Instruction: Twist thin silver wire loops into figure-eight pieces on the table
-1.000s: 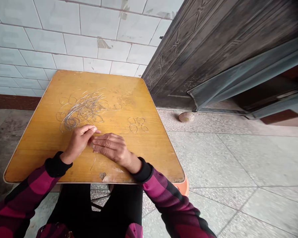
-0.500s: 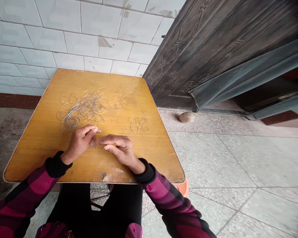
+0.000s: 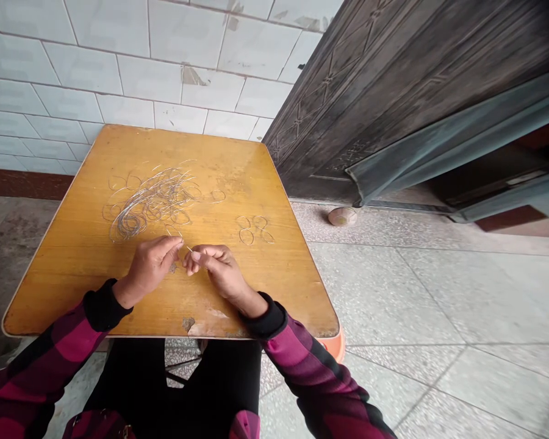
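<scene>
My left hand [image 3: 149,265] and my right hand [image 3: 215,269] sit close together over the near half of a yellow wooden tabletop [image 3: 260,286]. Their fingertips pinch a thin silver wire [image 3: 187,246], which shows only as a short piece between them. Just beyond my left hand lies a loose tangle of thin silver wire [image 3: 150,204]. Several small wire loops [image 3: 254,230] lie apart to the right, beyond my right hand. Both sleeves are dark pink plaid with black cuffs.
A chipped spot [image 3: 188,324] marks the table's near edge. An orange plastic object [image 3: 335,346] shows under the right corner. White tiles [image 3: 119,67] rise behind the table, a dark door [image 3: 384,103] stands to the right, and a small round object [image 3: 342,216] rests on the speckled floor.
My right hand has moved left and curled its fingers toward my left hand. The hands now meet on the wire, and the wire end below them no longer shows.
</scene>
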Available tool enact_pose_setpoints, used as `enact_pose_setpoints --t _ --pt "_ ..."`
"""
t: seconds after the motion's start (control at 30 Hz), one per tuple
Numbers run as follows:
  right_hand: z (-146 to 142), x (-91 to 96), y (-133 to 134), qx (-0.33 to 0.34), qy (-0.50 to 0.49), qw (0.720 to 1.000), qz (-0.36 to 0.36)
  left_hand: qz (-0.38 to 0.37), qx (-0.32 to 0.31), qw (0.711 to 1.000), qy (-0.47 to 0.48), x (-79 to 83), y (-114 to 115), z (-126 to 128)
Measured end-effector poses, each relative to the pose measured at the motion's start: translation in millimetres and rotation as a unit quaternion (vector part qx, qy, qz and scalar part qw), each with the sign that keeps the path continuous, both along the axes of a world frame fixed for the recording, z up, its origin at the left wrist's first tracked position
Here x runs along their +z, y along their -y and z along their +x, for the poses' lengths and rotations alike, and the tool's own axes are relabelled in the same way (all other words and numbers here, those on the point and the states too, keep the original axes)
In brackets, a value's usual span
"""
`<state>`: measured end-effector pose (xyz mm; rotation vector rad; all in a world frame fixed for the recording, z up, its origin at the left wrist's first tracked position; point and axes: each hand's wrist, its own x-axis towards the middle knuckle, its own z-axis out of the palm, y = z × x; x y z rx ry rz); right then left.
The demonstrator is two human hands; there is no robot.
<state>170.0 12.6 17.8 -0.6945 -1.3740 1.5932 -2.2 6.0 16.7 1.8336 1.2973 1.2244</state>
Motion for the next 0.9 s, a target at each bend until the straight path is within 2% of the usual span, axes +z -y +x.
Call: enact_pose_setpoints --t 0.23,0.63,0.77,0.9 --pt "-3.2 -3.5 -3.6 -0.008 -0.021 0.994 -0.107 0.005 -0.011 1.0 -0.025 1.4 -0.2 0.4" --pt "-3.6 -7.1 -8.3 0.012 -0.069 0.975 -0.212 -0.052 -0.015 0.998 0.032 -2.0 -2.9 1.6" --pt "-2.2 -4.6 -9.5 0.03 -0.067 0.971 -0.228 -0.096 -0.016 0.993 0.061 -3.5 -2.8 1.8" --pt "5.8 -1.0 -12.5 0.027 -0.051 0.977 -0.203 -0.161 -0.031 0.98 0.112 2.5 -3.7 -1.0"
